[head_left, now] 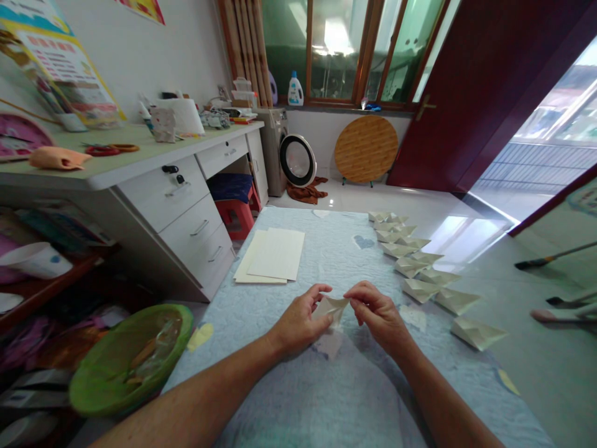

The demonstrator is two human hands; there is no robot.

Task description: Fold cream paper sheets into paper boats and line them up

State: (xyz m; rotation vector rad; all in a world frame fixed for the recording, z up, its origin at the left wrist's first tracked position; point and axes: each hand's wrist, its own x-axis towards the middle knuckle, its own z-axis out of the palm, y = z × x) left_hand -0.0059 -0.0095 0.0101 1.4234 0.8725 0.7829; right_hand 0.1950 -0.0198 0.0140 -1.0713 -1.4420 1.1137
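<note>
My left hand (301,320) and my right hand (379,314) both pinch a small folded piece of cream paper (332,307) between them, held just above a light blue quilted mat (326,386). The paper is partly folded into a pointed shape. A stack of flat cream paper sheets (273,255) lies on the mat ahead of my left hand. Along the mat's right edge runs a row of several finished folded paper boats (420,274), the nearest one (476,333) to the right of my right hand.
A green plastic basin (128,361) sits on the floor at the left. A white desk with drawers (177,199) stands behind it, with a red stool (236,218) underneath. A washing machine (289,155) and round wooden tabletop (366,149) stand by the far wall.
</note>
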